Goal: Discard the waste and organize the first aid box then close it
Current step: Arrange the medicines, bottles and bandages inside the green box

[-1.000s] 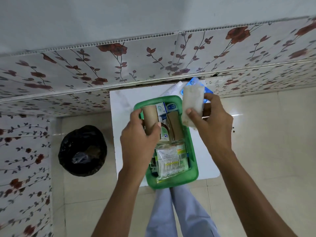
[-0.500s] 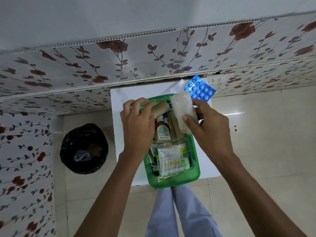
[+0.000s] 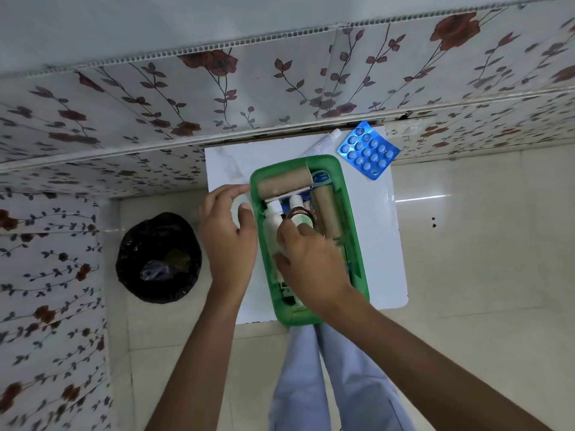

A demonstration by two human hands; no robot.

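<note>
Evidently the person is in the packing stage: the green first aid box (image 3: pixel 348 194) sits open on a small white table (image 3: pixel 376 244), and both hands work at it. The left hand (image 3: pixel 227 241) rests against the box's outer left wall with fingers loosely spread and nothing held, probably to steady the box while the other hand presses things in. The right hand (image 3: pixel 311 262) reaches down inside the box over the middle of its contents; whether its fingers grip anything cannot be told, since the hand's back hides them. One brown bandage roll (image 3: pixel 284 183) lies crosswise at the far end, a second roll (image 3: pixel 326 213) lies lengthwise along the right wall, and small bottles (image 3: pixel 298 213) are squeezed between them, a layout that seems meant to keep everything below the rim so a lid can shut. No lid is in view. A blue blister pack (image 3: pixel 367 150) and a white tube (image 3: pixel 322 144) lie outside the box at the table's far edge, not yet packed. A black-lined waste bin (image 3: pixel 158 259) stands on the floor to the left, well apart from the table. Room inside looks scarce, so the crowded bottles may obstruct the remaining items.
</note>
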